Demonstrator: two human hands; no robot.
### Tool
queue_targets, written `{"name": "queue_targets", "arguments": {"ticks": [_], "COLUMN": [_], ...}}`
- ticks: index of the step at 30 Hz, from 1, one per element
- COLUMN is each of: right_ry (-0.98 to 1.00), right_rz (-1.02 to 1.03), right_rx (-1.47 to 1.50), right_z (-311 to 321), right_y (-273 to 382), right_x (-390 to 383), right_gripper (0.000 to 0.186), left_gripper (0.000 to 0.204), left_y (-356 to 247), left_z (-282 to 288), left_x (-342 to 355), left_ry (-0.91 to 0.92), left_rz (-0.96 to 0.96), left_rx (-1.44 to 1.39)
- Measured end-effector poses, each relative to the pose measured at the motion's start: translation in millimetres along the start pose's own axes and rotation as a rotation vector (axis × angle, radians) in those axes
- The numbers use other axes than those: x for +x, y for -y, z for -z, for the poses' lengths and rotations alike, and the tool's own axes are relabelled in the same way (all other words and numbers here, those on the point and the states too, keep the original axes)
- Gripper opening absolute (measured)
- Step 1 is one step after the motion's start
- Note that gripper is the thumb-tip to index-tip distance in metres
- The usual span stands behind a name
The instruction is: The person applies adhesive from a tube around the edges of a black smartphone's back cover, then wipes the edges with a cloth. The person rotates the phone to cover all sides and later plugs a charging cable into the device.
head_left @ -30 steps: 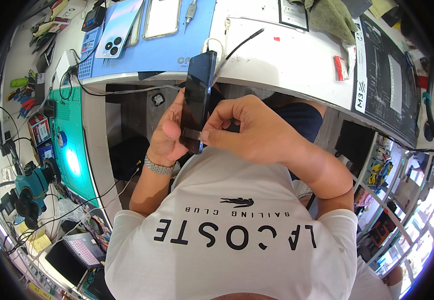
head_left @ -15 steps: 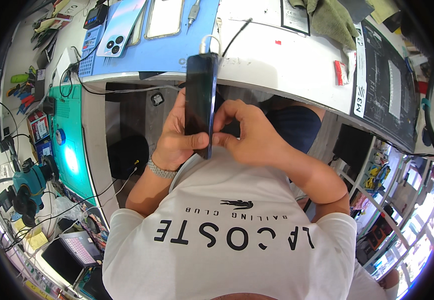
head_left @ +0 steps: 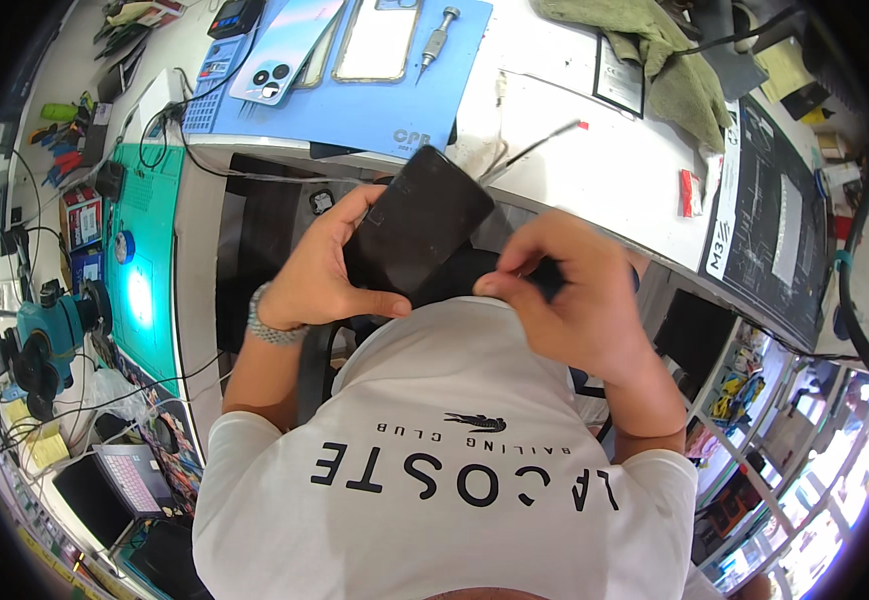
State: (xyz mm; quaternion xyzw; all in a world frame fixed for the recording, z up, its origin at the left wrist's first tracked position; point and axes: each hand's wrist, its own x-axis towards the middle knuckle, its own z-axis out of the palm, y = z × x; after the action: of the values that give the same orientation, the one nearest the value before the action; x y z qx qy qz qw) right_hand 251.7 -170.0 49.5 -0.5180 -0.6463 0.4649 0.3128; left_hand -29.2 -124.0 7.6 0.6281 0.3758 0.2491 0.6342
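My left hand (head_left: 319, 270) grips a dark smartphone (head_left: 424, 220) by its left side and lower edge, thumb lying along the bottom. The phone's glossy black face is turned upward, and it leans to the right just in front of the bench edge. Apart from the phone, my right hand (head_left: 579, 300) is closed in a pinch above the front of my shirt. Whatever sits between those fingertips, if anything, is too small to make out. A thin dark cable (head_left: 544, 150) and a pale one run over the bench edge by the phone's upper right corner.
A blue mat (head_left: 354, 120) on the bench bears a light-blue phone (head_left: 289, 55), a clear phone case (head_left: 379, 45) and a screwdriver (head_left: 436, 45). Rightward lie a green cloth (head_left: 684, 90) and a red packet (head_left: 690, 193). At left, a teal microscope (head_left: 49, 330) stands beside a lit green mat (head_left: 149, 350).
My right hand has come off the phone and moved right. My left hand has turned the phone from nearly edge-on to face up, tilting its top to the right. The whole view has shifted slightly.
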Motion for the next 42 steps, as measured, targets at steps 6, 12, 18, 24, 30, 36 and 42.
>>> {"name": "queue_targets", "arguments": {"ticks": [6, 12, 18, 24, 30, 36, 42], "right_ry": [-0.117, 0.161, -0.045, -0.089, -0.061, -0.061, -0.082], "right_rz": [0.362, -0.059, -0.179, -0.129, -0.017, 0.061, 0.09], "right_rx": [-0.234, 0.105, 0.799, 0.926, 0.733, 0.662, 0.61], "right_z": [-9, -10, -33, -67, -61, -61, -61], "right_y": [7, -2, -18, -30, -39, -43, -47], "right_x": [29, 43, 52, 58, 54, 48, 45], "right_gripper": [0.034, 0.02, 0.018, 0.025, 0.026, 0.026, 0.027], "left_gripper": [0.096, 0.11, 0.118, 0.106, 0.085, 0.085, 0.086], "left_y": [-52, -67, -3, 16, 9, 13, 19], "left_z": [22, 60, 35, -12, -8, -8, -6], "left_x": [12, 8, 16, 47, 44, 47, 48], "left_ry": [0.332, 0.317, -0.277, -0.066, -0.104, -0.108, -0.063], "left_rz": [0.151, 0.028, -0.29, -0.363, -0.276, -0.271, -0.277], "left_rx": [0.433, 0.362, -0.934, -1.152, -1.287, -1.195, -1.229]}}
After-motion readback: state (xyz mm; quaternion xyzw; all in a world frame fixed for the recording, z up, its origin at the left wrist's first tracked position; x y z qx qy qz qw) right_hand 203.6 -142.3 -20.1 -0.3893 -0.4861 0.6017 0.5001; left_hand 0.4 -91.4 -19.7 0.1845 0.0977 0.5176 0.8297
